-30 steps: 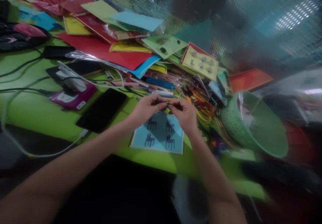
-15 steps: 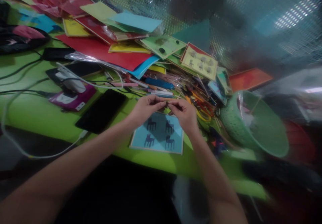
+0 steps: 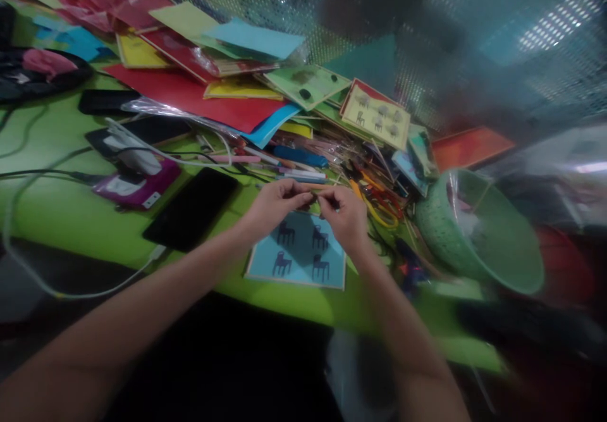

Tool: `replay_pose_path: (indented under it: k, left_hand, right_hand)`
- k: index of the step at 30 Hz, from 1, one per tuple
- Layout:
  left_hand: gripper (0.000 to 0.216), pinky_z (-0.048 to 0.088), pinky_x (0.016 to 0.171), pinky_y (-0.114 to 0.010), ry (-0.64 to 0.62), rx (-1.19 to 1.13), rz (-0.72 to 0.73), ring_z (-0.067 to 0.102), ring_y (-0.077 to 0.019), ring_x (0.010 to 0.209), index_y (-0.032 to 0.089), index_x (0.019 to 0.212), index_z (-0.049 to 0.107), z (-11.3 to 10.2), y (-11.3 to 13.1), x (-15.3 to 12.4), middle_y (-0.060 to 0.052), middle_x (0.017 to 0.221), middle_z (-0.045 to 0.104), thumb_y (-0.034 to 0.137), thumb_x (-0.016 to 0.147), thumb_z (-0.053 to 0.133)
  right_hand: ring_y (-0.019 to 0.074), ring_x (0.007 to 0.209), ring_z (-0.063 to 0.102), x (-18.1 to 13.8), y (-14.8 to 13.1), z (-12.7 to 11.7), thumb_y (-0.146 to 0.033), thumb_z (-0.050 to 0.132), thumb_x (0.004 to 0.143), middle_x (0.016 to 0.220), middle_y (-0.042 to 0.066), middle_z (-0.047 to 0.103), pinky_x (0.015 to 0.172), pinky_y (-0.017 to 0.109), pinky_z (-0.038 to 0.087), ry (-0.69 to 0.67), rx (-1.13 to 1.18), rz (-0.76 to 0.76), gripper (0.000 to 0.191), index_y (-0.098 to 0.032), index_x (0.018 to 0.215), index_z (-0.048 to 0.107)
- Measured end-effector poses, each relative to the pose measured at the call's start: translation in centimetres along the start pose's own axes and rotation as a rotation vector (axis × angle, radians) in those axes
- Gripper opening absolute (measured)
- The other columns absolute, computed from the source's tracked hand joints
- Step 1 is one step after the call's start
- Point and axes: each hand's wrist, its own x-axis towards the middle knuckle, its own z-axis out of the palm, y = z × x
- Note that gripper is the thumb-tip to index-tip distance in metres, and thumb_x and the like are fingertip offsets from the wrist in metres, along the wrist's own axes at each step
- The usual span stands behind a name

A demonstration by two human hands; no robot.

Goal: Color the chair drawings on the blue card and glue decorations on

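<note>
My left hand (image 3: 281,202) and my right hand (image 3: 345,212) meet fingertip to fingertip above the far edge of a blue card (image 3: 298,264). Thumb and fingers of each are pinched together around something small and dark, too small to name. The card lies flat near the table's front edge and bears several dark chair pictures in two rows. Shadows of both hands fall across its upper half.
A black phone (image 3: 192,210) and a purple power adapter (image 3: 137,185) with cables lie left. Behind are pens, a red sheet (image 3: 190,96) and piled cards. Orange-handled scissors (image 3: 379,207) and a green basket (image 3: 436,232) are on the right.
The fingertips have shifted slightly against each other, and my right hand has tilted a little. The small dark thing shows less between them. The card has stayed in place.
</note>
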Motion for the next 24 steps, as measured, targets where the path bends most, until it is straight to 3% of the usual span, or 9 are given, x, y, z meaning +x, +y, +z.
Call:
replay_pose_path:
  k: [4,10,16,20,24]
  left_hand:
    - [0.039,0.050,0.068,-0.027,-0.002,0.014,0.010,0.062,-0.0109,0.068,0.016,0.086,0.071,-0.09,-0.20,0.16,0.000,0.077,0.071,0.049,0.073,0.086]
    - [0.032,0.051,0.074,-0.030,-0.003,0.119,0.051,0.065,-0.0141,0.075,0.016,0.088,0.071,-0.12,-0.21,0.04,-0.002,0.081,0.073,0.043,0.076,0.082]
    - [0.031,0.053,0.078,-0.033,-0.003,0.174,0.060,0.066,-0.0158,0.078,0.016,0.090,0.072,-0.29,-0.22,-0.05,-0.004,0.085,0.074,0.044,0.077,0.081]
    - [0.034,0.051,0.073,-0.030,-0.021,0.124,0.035,0.064,-0.0137,0.074,0.016,0.090,0.071,-0.34,-0.41,0.06,-0.002,0.083,0.073,0.047,0.079,0.082]
    - [0.035,0.053,0.079,-0.031,-0.033,0.068,0.022,0.067,-0.0144,0.080,0.018,0.095,0.072,-0.50,-0.81,0.22,-0.003,0.088,0.074,0.048,0.080,0.083]
  right_hand:
    - [0.0143,0.060,0.065,0.05,0.22,-0.30,-0.031,0.066,0.091,0.088,0.002,0.074,0.059,0.028,0.050,-0.079,0.146,0.101,0.011,-0.022,0.088,0.073]
    - [0.0188,0.079,0.067,-0.03,-0.05,-0.53,-0.024,0.068,0.090,0.084,0.003,0.074,0.074,0.031,0.050,-0.063,-0.003,-0.005,0.007,-0.023,0.085,0.073]
    - [0.0170,0.076,0.064,-0.04,-0.27,-0.32,-0.020,0.065,0.089,0.078,0.001,0.072,0.073,0.028,0.048,-0.030,-0.074,-0.080,0.011,-0.022,0.079,0.069]
    - [0.0156,0.069,0.063,0.10,-0.20,-0.32,-0.022,0.063,0.089,0.073,0.000,0.069,0.069,0.028,0.048,-0.015,-0.004,0.011,0.012,-0.022,0.078,0.068]
    - [0.0114,0.052,0.058,0.43,-0.36,-0.71,-0.032,0.065,0.091,0.072,-0.002,0.068,0.056,0.026,0.046,-0.080,0.201,0.147,0.015,-0.021,0.082,0.069]
